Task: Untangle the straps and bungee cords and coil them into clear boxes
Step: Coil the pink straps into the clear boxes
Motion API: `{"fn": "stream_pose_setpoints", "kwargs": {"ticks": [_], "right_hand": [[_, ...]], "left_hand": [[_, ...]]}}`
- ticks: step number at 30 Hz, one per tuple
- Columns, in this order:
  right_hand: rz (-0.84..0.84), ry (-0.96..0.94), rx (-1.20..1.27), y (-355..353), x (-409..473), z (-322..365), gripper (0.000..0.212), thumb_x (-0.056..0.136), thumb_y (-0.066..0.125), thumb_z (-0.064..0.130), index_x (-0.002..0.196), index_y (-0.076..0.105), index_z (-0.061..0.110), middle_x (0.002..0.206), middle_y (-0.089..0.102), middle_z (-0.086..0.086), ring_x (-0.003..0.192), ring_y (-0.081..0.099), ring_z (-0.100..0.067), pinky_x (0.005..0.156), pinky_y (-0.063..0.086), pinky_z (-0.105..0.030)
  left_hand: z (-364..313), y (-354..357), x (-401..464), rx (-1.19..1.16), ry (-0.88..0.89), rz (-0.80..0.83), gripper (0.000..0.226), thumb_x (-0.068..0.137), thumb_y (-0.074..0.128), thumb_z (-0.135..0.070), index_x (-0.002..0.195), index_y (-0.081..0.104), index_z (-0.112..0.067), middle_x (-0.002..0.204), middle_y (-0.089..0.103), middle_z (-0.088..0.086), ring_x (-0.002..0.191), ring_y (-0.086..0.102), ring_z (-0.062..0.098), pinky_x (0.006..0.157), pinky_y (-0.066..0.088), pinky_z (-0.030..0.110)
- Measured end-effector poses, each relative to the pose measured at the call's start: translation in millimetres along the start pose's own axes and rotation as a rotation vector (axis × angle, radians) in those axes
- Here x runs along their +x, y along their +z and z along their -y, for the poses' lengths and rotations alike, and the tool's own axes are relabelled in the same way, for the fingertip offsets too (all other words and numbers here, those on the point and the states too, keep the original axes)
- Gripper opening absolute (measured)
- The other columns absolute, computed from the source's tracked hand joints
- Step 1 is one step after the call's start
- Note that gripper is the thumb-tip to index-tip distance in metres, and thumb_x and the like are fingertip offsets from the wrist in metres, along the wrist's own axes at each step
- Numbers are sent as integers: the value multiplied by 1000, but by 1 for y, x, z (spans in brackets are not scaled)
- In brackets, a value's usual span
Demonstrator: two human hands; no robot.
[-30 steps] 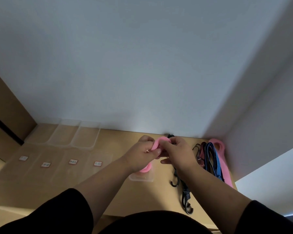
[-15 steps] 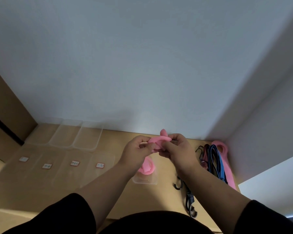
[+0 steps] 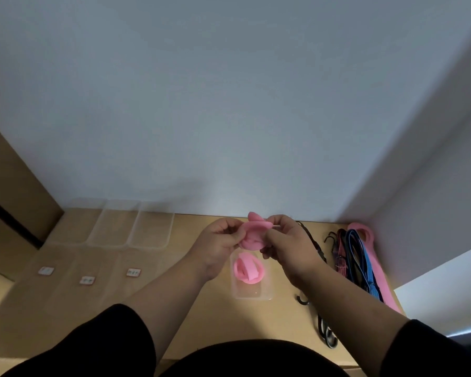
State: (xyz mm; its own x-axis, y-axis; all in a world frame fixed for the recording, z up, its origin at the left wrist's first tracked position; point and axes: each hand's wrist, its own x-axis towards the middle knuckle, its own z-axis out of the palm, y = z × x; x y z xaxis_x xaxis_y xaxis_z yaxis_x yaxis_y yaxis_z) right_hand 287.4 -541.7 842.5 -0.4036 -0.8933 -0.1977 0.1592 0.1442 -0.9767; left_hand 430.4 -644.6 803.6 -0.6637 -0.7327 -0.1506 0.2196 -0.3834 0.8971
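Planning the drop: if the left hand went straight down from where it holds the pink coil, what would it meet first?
Probably the clear box with a pink coil already in it, just below the left hand; depth is unclear, so it may land on the box's left rim.

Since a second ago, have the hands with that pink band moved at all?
Yes. Both hands have lifted the pink strap up and away from the clear box, nearer the wall edge of the table.

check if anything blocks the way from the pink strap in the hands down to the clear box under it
Nothing visible does. Both hands hold the pink strap in the air just above the open clear box. A coiled pink strap already fills its far end; the near end is free.
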Motion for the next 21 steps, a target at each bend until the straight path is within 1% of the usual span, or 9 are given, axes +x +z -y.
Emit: {"fn": "stream_pose_setpoints", "kwargs": {"ticks": [3,5,6,8,11,15,17,19,21], "right_hand": [[6,2,20,7,-2,-3,25,78,56,3,102,61,-3,93,77,-3,62,58,-17,53,48,-26],[7,9,36,10,-3,-4,23,82,58,4,104,63,-1,93,76,-9,67,63,-19,55,50,-27],[9,14,38,10,-3,-5,23,85,60,5,107,63,1,99,77,-10,72,68,-21,57,52,-27],[-8,28,-29,10,-2,-9,23,91,63,9,114,66,8,105,76,-12,80,72,-25,64,56,-30],[-82,75,-221,8,0,-22,23,96,65,16,118,69,21,101,75,-14,85,74,-28,72,62,-36],[-136,121,-433,0,1,-45,26,98,64,23,124,65,26,94,73,2,78,73,-15,69,61,-31],[-100,111,-723,-9,3,-55,26,98,62,35,124,62,30,99,69,10,85,69,-10,73,57,-27],[-28,122,-895,-19,6,-64,26,97,61,42,121,62,30,103,68,11,91,65,-7,75,53,-24],[24,144,-964,-25,8,-73,26,97,61,44,119,61,29,105,70,8,93,65,-10,79,57,-31]], "left_hand": [[-5,-10,0,-88,-112,39,27,92,60,4,119,59,1,126,61,23,112,64,37,103,49,55],[-7,-19,-2,-124,-232,201,42,94,63,-3,135,53,-2,136,58,24,121,60,44,105,45,60],[-8,-24,-3,-113,-282,277,47,93,64,-6,138,52,-3,137,58,26,123,58,46,107,43,62],[-11,-31,-2,-43,-330,300,54,87,73,-10,137,54,-4,133,61,26,121,61,45,107,44,60],[-9,-33,1,183,-269,193,57,77,84,-24,128,63,-12,122,69,14,111,69,31,97,55,49],[13,-35,6,467,-153,143,33,87,77,-15,120,71,-20,110,75,-1,107,69,19,92,58,35],[23,-34,8,610,-113,136,28,86,77,-14,111,74,-27,100,76,-8,98,69,11,87,57,29],[30,-31,11,798,-104,156,22,82,79,-23,102,74,-31,92,74,-11,88,67,7,80,54,26],[37,-28,15,976,-110,178,34,80,81,-33,112,71,-27,99,71,-11,92,64,11,78,49,24]]}}
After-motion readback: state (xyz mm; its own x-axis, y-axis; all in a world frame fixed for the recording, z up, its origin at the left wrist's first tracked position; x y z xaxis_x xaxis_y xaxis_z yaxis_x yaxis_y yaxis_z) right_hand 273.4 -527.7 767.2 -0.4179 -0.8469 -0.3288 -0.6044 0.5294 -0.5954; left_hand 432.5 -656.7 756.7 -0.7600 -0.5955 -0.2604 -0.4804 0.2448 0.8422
